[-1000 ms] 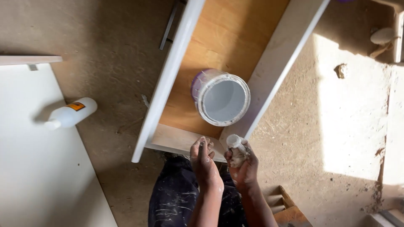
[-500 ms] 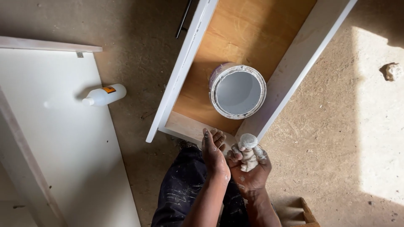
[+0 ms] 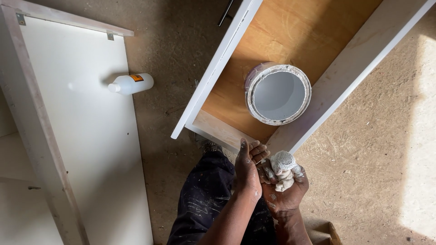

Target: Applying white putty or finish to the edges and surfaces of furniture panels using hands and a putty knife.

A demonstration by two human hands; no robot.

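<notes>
The right hand (image 3: 287,190) is closed around a small white paint-soaked pad (image 3: 284,169), whose rounded, rough top sticks up out of the fist above the thumb and fingers. The left hand (image 3: 249,169) lies just beside it, touching the right hand's knuckles, its fingers stretched forward and close together; it clasps nothing that can be seen, and its fingertips reach the near edge of the drawer (image 3: 218,129). Both hands are smeared with white paint.

Directly ahead of the hands, the drawer lies on the dusty floor (image 3: 363,149), open side up, with white-painted side walls and a bare brown wooden bottom. Inside it, just beyond the hands, stands an open paint can (image 3: 278,93), round, its rim crusted with dried paint and pale grey-white paint inside.

Below the hands are the person's dark trousers (image 3: 204,199), flecked with white.

Well off to the left of the hands, a white plastic bottle (image 3: 131,84) with an orange label lies on its side, resting at the edge of a large white panel (image 3: 86,149) that lies flat on the floor. The panel has small metal fittings along its far edge.
</notes>
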